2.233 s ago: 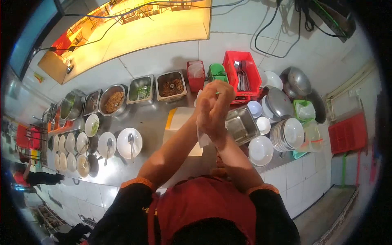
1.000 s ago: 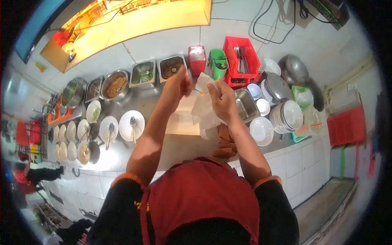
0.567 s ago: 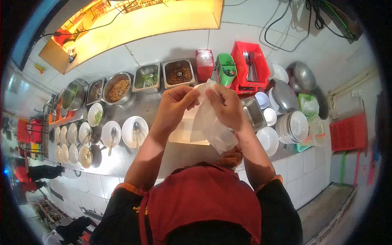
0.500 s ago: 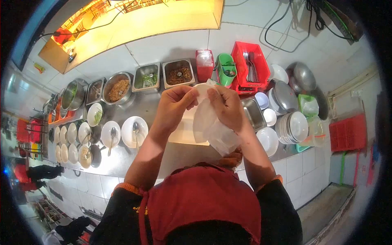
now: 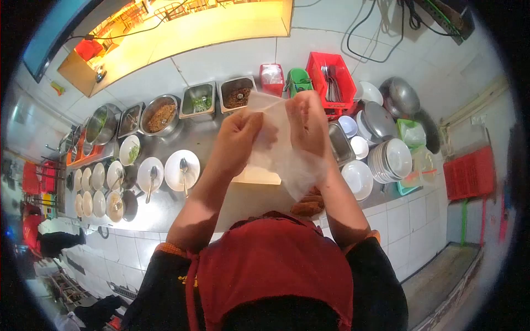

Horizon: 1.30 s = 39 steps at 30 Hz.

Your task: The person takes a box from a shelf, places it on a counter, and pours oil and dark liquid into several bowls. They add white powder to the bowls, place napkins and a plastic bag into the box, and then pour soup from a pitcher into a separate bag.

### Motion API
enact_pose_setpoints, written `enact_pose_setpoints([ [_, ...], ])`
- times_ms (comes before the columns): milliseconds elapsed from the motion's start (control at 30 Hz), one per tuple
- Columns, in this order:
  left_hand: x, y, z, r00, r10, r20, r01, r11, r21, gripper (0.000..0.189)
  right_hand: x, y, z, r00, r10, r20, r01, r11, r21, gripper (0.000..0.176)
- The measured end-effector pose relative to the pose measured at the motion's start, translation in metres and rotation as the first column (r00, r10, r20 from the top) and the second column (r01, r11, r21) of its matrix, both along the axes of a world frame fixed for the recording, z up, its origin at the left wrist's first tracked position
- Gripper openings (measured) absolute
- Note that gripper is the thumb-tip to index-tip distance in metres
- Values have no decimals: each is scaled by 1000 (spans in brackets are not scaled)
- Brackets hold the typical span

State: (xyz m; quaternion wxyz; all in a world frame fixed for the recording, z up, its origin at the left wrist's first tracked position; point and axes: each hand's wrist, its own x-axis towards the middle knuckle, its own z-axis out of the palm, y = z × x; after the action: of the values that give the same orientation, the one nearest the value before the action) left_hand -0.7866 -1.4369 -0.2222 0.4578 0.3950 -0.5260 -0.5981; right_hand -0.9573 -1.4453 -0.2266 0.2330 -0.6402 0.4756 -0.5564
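A thin, translucent plastic bag (image 5: pixel 276 146) stretches between my two hands above the metal counter. My left hand (image 5: pixel 238 138) is closed in a fist on the bag's left side, thumb on top. On the other side, my right hand (image 5: pixel 309 124) points its straightened fingers upward, flat against the plastic, and the bag's loose end hangs below its wrist. Beneath the bag lies a tan board (image 5: pixel 256 175), partly covered by it. Brown pieces of food (image 5: pixel 308 205) sit near the counter's front edge beside my right forearm.
Metal pans of chopped food (image 5: pixel 199 102) line the wall. Bowls (image 5: pixel 98 177) and plates with spoons (image 5: pixel 182 171) stand on the left. A red cutlery basket (image 5: pixel 331 83), a green holder (image 5: pixel 298 80) and stacked plates (image 5: pixel 397 157) are on the right.
The bag has been spread wider between my hands. My right hand has gone from a bent-finger grip to straight fingers against the plastic; my left hand has curled closed.
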Motion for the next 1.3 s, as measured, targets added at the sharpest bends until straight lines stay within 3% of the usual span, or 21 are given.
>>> enact_pose_setpoints([
  [133, -20, -5, -11, 899, 236, -369, -157, 960, 231, 35, 4, 18, -28, 999, 5, -44, -23, 908, -417, 72],
  [233, -23, -15, -57, 994, 70, -82, -73, 997, -34, 36, 27, 33, -41, 969, -143, -200, 5, 825, -564, 70],
  [267, -38, -15, -68, 648, 190, -737, 157, 914, 374, 34, 33, 37, -45, 977, -140, -162, 26, 829, -559, 58],
  [367, -47, -43, -73, 665, 172, -727, 261, 858, 442, 31, 29, 32, -73, 996, -77, 36, 85, 891, -445, 42],
  [400, -57, -45, -54, 690, 335, -642, 143, 806, 574, 27, 22, 29, -76, 990, -143, -9, 122, 870, -478, 25],
  [533, -66, -91, -102, 582, 332, -742, 215, 817, 535, 24, -17, 10, -123, 975, -193, -115, 122, 885, -449, 18],
  [600, -55, -119, -122, 485, 211, -848, 291, 876, 385, 23, -38, 13, -135, 993, -111, 38, 114, 987, -111, 20],
  [633, -54, -118, -86, 631, 372, -681, 13, 873, 488, 24, -61, 13, -132, 992, -2, -129, 23, 986, 165, 23],
  [667, -29, -145, -102, 634, 200, -747, 88, 941, 327, 29, -88, 11, -128, 955, 147, -257, -22, 901, 434, 27],
  [700, -29, -139, -63, 665, 249, -704, -100, 964, 247, 33, -111, 10, -129, 955, 146, -257, -23, 904, 428, 27],
  [733, 0, -181, -92, 524, -183, -832, 334, 943, 3, 31, -132, 12, -132, 791, 341, -508, 49, 792, 609, 26],
  [767, 28, -222, -122, 207, -528, -824, 660, 697, -281, 33, -141, 10, -135, 538, 552, -637, 188, 658, 729, 30],
  [800, 19, -215, -105, 211, -532, -820, 665, 693, -278, 33, -135, -1, -126, 545, 548, -635, 184, 660, 728, 30],
  [867, -12, -168, -52, 757, -244, -606, 454, 863, 220, 21, -107, -25, -91, 980, 40, -195, 44, 911, 409, 51],
  [967, -36, -160, -47, 873, -289, -392, 357, 927, 111, 21, -82, -85, -77, 988, 151, -30, -130, 926, 355, 68],
  [1033, -32, -177, -48, 844, -286, -453, 385, 912, 141, 18, -74, -127, -91, 857, 480, 187, -513, 757, 406, 63],
  [1100, -12, -215, -56, 874, -485, 21, 485, 874, -15, 11, -72, -147, -84, 783, 564, 264, -623, 705, 340, 47],
  [1133, -8, -220, -50, 888, -395, 233, 426, 899, -99, 13, -73, -156, -78, 878, 479, 15, -435, 784, 443, 39],
  [1167, -3, -223, -44, 888, -396, 234, 426, 900, -95, 13, -72, -166, -76, 895, 374, -243, -220, 844, 490, 33],
  [1233, 7, -212, -45, 737, 61, 673, 437, 717, -543, 16, -65, -178, -87, 954, 240, -181, -137, 884, 447, 32],
  [1300, 1, -192, -62, 716, 74, 694, 488, 658, -574, 22, -55, -185, -100, 987, 106, -123, -47, 910, 412, 31],
])
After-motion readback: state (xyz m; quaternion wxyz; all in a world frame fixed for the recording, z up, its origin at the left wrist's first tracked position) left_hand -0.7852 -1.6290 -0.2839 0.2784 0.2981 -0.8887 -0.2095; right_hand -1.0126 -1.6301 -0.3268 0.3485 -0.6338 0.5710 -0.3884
